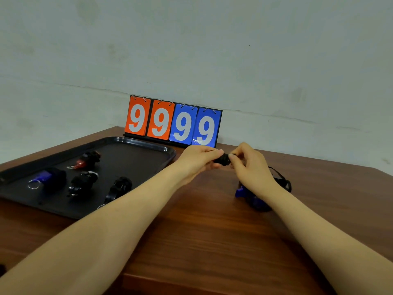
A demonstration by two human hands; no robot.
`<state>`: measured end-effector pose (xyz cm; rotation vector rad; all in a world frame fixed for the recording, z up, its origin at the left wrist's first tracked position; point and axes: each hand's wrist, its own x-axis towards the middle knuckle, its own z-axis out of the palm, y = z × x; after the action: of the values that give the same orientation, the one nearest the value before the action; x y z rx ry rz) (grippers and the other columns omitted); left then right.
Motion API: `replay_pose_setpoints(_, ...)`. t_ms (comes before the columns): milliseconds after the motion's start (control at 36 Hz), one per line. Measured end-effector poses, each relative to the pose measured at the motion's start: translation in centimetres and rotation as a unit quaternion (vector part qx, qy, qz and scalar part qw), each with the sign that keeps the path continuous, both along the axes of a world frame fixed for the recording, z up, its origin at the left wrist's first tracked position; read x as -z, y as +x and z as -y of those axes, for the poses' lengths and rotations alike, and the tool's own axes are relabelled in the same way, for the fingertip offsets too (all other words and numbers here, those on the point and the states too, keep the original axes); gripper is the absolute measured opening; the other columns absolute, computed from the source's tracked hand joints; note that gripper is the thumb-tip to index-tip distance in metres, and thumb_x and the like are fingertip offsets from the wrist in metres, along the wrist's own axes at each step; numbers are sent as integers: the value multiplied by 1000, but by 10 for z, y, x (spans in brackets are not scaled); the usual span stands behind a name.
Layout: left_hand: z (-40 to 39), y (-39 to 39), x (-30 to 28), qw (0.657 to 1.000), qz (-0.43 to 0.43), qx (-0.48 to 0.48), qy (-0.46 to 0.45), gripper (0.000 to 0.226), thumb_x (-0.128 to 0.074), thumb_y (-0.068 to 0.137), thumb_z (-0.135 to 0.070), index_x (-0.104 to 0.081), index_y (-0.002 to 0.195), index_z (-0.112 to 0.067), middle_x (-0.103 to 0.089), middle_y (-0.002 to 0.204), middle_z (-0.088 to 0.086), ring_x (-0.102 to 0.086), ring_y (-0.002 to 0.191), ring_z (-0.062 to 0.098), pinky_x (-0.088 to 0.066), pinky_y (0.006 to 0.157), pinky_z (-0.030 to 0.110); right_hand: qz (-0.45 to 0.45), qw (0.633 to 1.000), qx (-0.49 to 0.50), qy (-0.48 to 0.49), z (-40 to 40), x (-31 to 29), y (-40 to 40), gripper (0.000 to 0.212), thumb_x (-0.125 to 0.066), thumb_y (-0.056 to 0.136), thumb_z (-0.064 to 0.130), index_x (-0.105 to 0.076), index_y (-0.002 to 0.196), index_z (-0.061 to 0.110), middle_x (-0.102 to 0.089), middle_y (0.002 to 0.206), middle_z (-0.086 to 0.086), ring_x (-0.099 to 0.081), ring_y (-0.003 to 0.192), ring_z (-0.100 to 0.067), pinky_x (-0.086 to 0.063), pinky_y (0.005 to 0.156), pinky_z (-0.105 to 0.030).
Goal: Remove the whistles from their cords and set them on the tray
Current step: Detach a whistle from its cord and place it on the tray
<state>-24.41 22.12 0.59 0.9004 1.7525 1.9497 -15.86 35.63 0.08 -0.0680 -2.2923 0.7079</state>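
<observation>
We see a small black whistle (222,160) held up above the wooden table (191,231), between our two hands and just in front of the scoreboard (173,122) that reads 9999 on two orange and two blue cards. The whistle is dark and rounded, and most of it is hidden by fingers, so we cannot make out its mouthpiece or ring.

Our left hand (196,160) has its fingers and thumb curled round the left side of the whistle and grips it. Our right hand (248,165) is bent close, its thumb and fingertips pinching something small at the right end of the whistle; whether that is the ring or the cord we cannot tell.

Under the right wrist a blue whistle (252,198) lies on the table, with a black cord (281,178) looped just beside it; we cannot tell whether the two are joined.

To the left sits a black tray (148,145). On it lie a red whistle (81,163), another blue whistle (45,176) with a metal ring, and two black whistles (83,182), set apart from one another.
</observation>
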Motion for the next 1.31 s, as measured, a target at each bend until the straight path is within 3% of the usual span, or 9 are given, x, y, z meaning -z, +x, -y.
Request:
replay_pose_setpoints(194, 4, 5, -3, 999, -25, 26, 23, 19, -60, 92, -14, -67, 107, -5, -67, 102, 11, -68, 78, 10, -54, 72, 18, 46, 968, -82, -234, -2, -12, 7, 16, -51, 97, 10, -58, 83, 8, -61, 66, -4, -54, 57, -11, -46, 59, -19)
replay_pose_setpoints(333, 1, 9, 0, 998, -26, 31, 52, 22, -60, 92, -12, -65, 112, -3, -66, 105, 13, -69, 80, 12, -55, 74, 19, 77, 882, -193, -424, -10, -17, 11, 18, -50, 96, 8, -58, 80, 5, -54, 67, -5, -49, 59, -10, -47, 56, -16)
replay_pose_setpoints(417, 0, 9, 1, 997, -28, 24, 65, 23, -59, 93, -10, -64, 114, -3, -65, 110, 15, -69, 88, 15, -55, 77, 21, 88, 817, -230, -522, -8, -16, 9, 12, -54, 93, 10, -60, 96, 0, -56, 75, -6, -53, 61, -8, -49, 55, -15)
replay_pose_setpoints(528, -3, 10, 4, 993, 16, 39, 111, 17, -54, 94, -2, -65, 106, -5, -66, 107, 13, -68, 93, 17, -56, 77, 22, 105, 737, -240, -623, -4, -14, 9, 36, -69, 77, 19, -65, 108, 1, -66, 79, -9, -66, 69, -15, -59, 68, -24)
replay_pose_setpoints(667, -9, 11, 6, 986, 93, 54, 131, 18, -46, 96, 0, -62, 104, 1, -61, 108, 19, -62, 95, 20, -56, 74, 23, 93, 759, -216, -607, -2, -8, 4, 35, -69, 79, 23, -66, 107, 2, -65, 74, -10, -68, 70, -18, -57, 62, -20)
replay_pose_setpoints(806, -10, 14, 7, 978, 141, 41, 147, 19, -40, 96, 0, -58, 102, -2, -56, 114, 21, -57, 97, 23, -52, 76, 26, 49, 792, -222, -567, 4, -2, -2, 18, -58, 93, 12, -64, 103, -2, -65, 79, -10, -66, 68, -12, -57, 65, -19)
replay_pose_setpoints(889, -11, 14, 5, 976, 162, 19, 141, 17, -39, 98, -5, -55, 96, -5, -58, 100, 15, -56, 84, 20, -48, 74, 27, 27, 799, -232, -555, 8, -2, -2, 13, -54, 94, 4, -65, 94, -4, -64, 80, -13, -64, 68, -14, -56, 64, -18)
replay_pose_setpoints(1028, -14, 12, 11, 998, 47, -36, -33, 29, -34, 102, -28, -57, 106, -11, -58, 77, 5, -50, 62, 13, -43, 60, 23, 18, 840, -198, -504, 10, -2, 0, 14, -58, 93, 10, -67, 97, 1, -66, 78, -10, -63, 69, -12, -54, 62, -19)
replay_pose_setpoints(1306, -14, 14, 14, 993, 119, 22, -11, 46, -45, 95, -54, -57, 101, -10, -41, 58, -3, -37, 49, 10, -37, 50, 23, 21, 888, -152, -433, 11, -2, 0, 18, -59, 93, 15, -68, 102, 2, -63, 83, -13, -62, 70, -14, -53, 62, -19)
